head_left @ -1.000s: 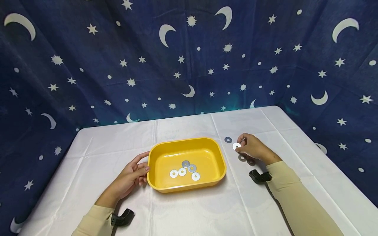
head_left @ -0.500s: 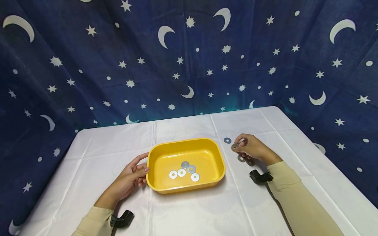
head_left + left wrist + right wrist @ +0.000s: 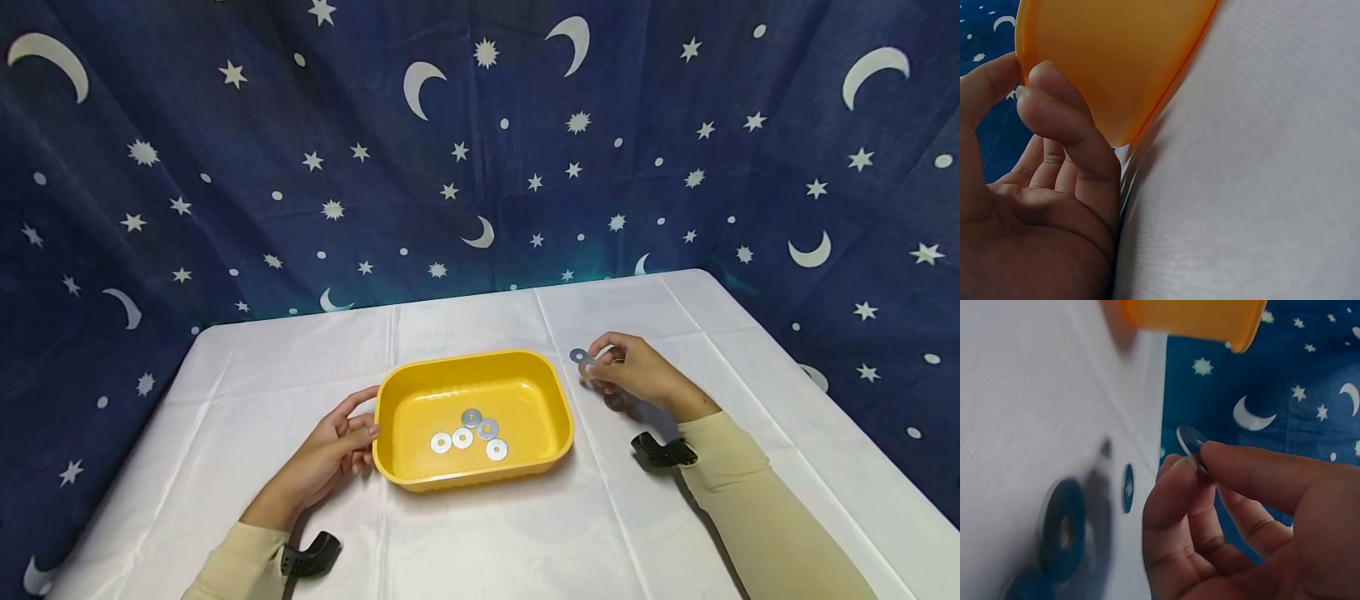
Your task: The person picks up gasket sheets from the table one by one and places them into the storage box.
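In the head view my right hand [image 3: 637, 371] pinches a flat metal washer [image 3: 587, 368] between thumb and index finger, to the right of the yellow tray [image 3: 555, 383]. The right wrist view shows this washer [image 3: 1191, 439] tilted on edge at the fingertips. Close beside it, a grey washer [image 3: 577, 355] lies flat on the cloth. More washers [image 3: 1063, 530] lie below the right hand, partly in its shadow. Several silver washers [image 3: 497, 449] lie inside the tray near its front. My left hand [image 3: 330, 450] holds the tray's left end, thumb and index finger at the rim [image 3: 1019, 37].
A white cloth [image 3: 480, 542] with fold creases covers the table. Behind and at both sides hangs a dark blue curtain [image 3: 375, 167] with moons and stars. Black bands [image 3: 311, 557] sit at both wrists, below tan sleeves.
My right hand has shifted slightly left with the pinched washer, bringing it close to the grey one on the cloth. The left hand and the tray stay in place.
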Demonstrator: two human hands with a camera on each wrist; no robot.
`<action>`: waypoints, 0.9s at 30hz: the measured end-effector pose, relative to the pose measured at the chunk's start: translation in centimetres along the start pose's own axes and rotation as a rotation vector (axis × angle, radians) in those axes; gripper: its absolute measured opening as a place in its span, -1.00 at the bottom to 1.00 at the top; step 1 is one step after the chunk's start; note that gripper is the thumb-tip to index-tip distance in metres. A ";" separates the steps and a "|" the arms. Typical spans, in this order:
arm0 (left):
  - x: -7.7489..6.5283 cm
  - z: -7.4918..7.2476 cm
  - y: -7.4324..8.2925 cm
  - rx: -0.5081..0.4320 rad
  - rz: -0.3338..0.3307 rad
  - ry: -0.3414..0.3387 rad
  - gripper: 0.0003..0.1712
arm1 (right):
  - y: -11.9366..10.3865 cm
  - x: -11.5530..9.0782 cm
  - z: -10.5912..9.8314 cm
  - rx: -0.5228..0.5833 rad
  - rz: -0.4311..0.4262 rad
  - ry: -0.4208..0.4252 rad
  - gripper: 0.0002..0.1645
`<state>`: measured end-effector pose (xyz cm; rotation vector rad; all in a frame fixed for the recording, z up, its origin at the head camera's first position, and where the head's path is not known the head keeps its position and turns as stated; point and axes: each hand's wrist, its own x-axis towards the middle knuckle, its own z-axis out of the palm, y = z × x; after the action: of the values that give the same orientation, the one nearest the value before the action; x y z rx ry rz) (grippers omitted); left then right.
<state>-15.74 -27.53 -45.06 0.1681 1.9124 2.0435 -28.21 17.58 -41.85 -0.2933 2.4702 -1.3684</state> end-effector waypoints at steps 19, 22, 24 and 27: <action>0.1 0.1 0.0 0.006 -0.009 0.006 -0.22 | -4.4 -2.5 1.3 0.168 -0.151 0.028 -0.63; 0.1 0.2 0.1 0.004 -0.003 0.006 -0.21 | -5.0 -2.8 1.6 0.186 -0.172 0.049 -0.64; 0.1 0.2 0.1 0.002 -0.004 0.010 -0.22 | -5.4 -3.0 1.9 0.198 -0.178 0.065 -0.63; 0.1 0.1 0.0 -0.003 -0.006 0.010 -0.23 | -5.9 -3.4 2.5 0.226 -0.198 0.061 -0.61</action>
<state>-15.76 -27.38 -45.08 0.1517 1.9136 2.0464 -23.94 13.57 -37.51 -0.4593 2.3556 -1.7437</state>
